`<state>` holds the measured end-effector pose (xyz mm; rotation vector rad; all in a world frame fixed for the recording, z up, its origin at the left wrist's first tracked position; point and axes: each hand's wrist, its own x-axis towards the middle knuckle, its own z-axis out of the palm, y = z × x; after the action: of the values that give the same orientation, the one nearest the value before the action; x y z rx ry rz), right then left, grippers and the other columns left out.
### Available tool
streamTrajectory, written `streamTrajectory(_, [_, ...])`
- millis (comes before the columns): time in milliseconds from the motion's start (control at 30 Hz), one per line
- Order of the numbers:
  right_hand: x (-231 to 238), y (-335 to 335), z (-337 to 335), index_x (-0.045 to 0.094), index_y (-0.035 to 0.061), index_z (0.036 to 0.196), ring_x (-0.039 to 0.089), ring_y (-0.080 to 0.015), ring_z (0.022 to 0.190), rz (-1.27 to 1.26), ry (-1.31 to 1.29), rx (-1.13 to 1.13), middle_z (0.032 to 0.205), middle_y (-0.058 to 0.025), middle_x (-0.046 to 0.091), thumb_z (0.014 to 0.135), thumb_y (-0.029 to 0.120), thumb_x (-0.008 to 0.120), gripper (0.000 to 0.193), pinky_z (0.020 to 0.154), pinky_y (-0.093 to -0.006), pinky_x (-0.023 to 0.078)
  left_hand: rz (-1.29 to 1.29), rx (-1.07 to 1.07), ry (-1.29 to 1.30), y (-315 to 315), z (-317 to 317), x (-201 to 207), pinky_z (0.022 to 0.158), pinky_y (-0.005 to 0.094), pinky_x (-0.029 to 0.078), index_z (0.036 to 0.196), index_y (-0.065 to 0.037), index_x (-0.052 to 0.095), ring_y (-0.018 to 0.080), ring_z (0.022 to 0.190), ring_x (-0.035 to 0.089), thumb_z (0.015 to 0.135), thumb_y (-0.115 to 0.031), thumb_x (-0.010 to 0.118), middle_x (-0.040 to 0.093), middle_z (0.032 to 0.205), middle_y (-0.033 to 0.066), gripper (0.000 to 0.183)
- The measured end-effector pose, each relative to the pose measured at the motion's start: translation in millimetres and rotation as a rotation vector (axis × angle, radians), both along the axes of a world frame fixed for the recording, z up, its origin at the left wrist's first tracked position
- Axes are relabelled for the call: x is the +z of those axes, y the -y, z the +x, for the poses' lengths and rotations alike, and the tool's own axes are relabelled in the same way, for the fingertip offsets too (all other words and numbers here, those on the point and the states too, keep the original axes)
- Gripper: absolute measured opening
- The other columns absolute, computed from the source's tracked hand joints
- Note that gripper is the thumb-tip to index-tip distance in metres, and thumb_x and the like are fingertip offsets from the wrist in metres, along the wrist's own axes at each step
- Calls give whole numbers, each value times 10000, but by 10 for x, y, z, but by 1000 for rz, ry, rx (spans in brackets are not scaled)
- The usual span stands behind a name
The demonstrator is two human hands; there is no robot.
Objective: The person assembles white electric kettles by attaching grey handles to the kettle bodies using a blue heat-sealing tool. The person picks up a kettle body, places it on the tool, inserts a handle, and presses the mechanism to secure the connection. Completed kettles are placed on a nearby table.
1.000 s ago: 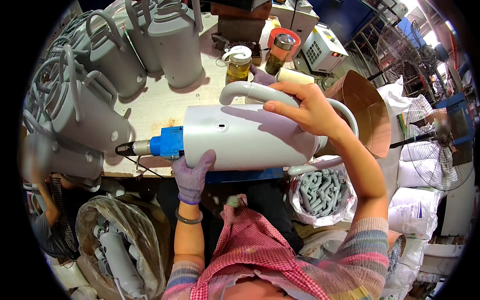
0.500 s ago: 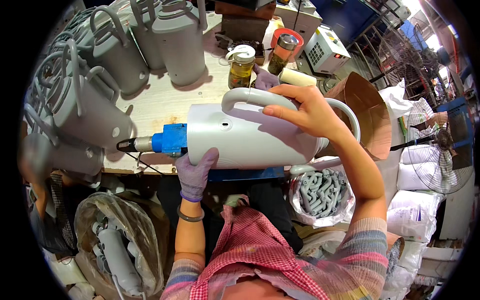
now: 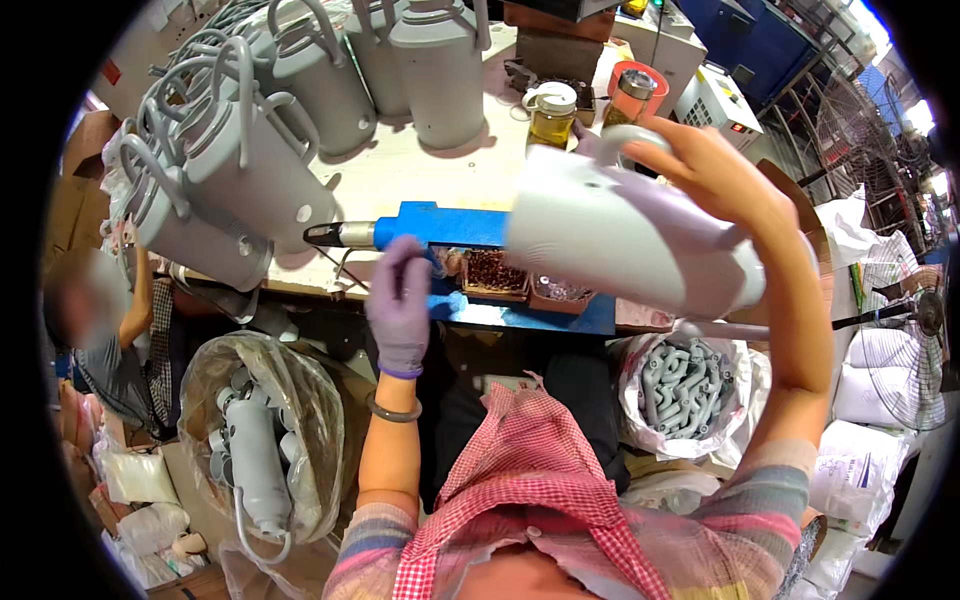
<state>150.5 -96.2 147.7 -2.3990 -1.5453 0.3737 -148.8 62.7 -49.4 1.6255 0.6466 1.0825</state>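
Observation:
My bare right hand (image 3: 700, 165) is closed around the curved side handle of a light grey can (image 3: 630, 230). The can lies on its side in the air, tilted, its base end toward the left and over the right part of a blue tool arm (image 3: 450, 226). That arm ends in a metal collar and a dark tip (image 3: 322, 234) on its left. Below the arm, my left hand (image 3: 398, 310), in a pale purple glove, is raised with its fingers stretched and holds nothing. Small trays of brown parts (image 3: 495, 272) and shiny pieces (image 3: 560, 290) show under the can.
Several grey cans (image 3: 440, 75) with hoops stand on the bench's left side. Jars (image 3: 552, 112) stand behind my right hand. A bag of bent grey parts (image 3: 685, 390) is at right, a clear bag of grey cans (image 3: 258, 460) at left. Another person (image 3: 100, 310) sits far left.
My right hand has lifted the can and drawn it to the right, uncovering more of the blue arm and the trays. My left hand has let go of the can.

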Motion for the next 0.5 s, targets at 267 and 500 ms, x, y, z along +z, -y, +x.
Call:
streamTrajectory(267, [-526,1672,283,618,4,1053,481,-119,644,339,-44,-255,681,-77,529,990,299,598,303,613,-309,429,313,-325,-832,-194,805,-762,912,423,508,1060,-79,728,327,993,661,858,-302,695,711,1009,169,303])
streamTrajectory(500, [-828,2354,109,638,19,1037,369,-45,603,327,-392,-538,671,46,448,1000,254,589,243,536,-236,305,449,-41,-485,-9,630,-603,680,361,496,890,-10,703,276,727,615,823,-162,728,675,822,132,168])
